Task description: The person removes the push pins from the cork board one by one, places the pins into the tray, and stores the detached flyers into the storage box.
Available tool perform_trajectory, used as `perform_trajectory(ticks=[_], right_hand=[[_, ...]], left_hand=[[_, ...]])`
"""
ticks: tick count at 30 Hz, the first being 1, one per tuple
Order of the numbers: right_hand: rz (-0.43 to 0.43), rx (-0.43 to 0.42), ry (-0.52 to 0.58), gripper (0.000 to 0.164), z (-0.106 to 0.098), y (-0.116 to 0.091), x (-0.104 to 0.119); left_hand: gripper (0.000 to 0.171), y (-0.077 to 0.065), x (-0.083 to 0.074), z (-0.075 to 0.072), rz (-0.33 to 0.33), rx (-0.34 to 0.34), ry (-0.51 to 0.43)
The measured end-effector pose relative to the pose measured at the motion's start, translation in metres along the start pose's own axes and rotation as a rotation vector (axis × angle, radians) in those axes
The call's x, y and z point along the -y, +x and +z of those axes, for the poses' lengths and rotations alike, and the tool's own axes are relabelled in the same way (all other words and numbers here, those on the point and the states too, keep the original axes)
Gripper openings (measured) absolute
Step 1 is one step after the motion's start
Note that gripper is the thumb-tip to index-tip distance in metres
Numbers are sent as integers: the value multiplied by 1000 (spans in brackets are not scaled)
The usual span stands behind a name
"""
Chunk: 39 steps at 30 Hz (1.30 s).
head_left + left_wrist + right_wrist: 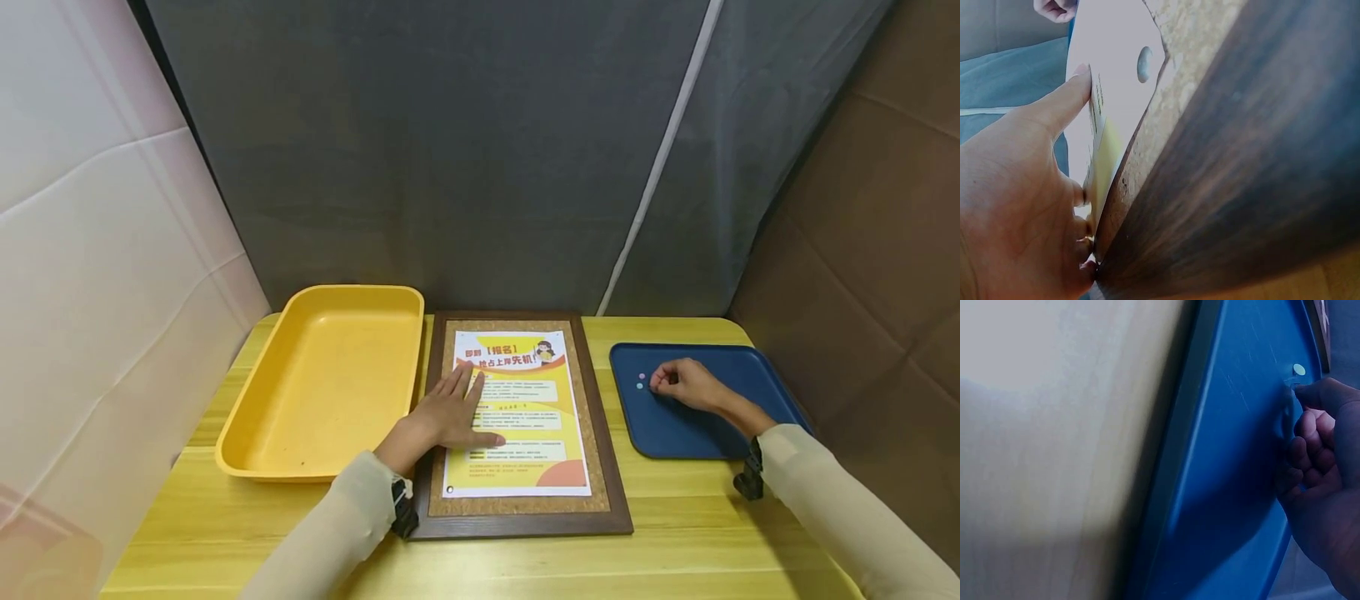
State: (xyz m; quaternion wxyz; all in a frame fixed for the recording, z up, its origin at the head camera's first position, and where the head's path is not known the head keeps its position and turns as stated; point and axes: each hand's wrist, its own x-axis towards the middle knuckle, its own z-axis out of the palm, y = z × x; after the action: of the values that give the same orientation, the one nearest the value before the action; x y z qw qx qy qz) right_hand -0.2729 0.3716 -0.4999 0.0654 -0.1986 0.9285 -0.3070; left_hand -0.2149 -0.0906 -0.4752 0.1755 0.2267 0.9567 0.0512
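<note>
My left hand (452, 412) lies with spread fingers on a yellow and white printed poster (525, 475), pressing its left side. The poster lies on a cork board (517, 507) with a dark wooden frame (525, 527). At the poster's near left corner is a small round, shiny tack head (1144, 64). Over the blue tray (705, 358), my right hand (688, 383) pinches thumb and fingertips together at a tiny thumbtack, mostly hidden by the fingers. Beside those fingertips, a pale green thumbtack (1299, 369) and a pink thumbtack (642, 376) lie on the tray.
A deep yellow tray (322, 375) stands left of the cork board. All of it rests on a light wooden table (480, 575). A grey curtain (420, 167) hangs behind, a white sheet (97, 250) on the left and a brown sheet (862, 275) on the right.
</note>
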Motion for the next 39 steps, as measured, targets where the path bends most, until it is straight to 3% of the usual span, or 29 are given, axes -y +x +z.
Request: perform_trajectory(ticks=[10, 21, 32, 39], right_hand=[[36, -3, 18, 6, 1, 0, 1], [58, -88, 14, 6, 1, -5, 5], [-83, -157, -6, 4, 6, -6, 37], [-169, -142, 29, 3, 15, -3, 62]], left_hand=[[116, 1, 0, -1, -4, 4, 0], [115, -1, -2, -4, -5, 11, -14], [114, 1, 2, -5, -15, 13, -22], [113, 4, 4, -7, -18, 2, 11]])
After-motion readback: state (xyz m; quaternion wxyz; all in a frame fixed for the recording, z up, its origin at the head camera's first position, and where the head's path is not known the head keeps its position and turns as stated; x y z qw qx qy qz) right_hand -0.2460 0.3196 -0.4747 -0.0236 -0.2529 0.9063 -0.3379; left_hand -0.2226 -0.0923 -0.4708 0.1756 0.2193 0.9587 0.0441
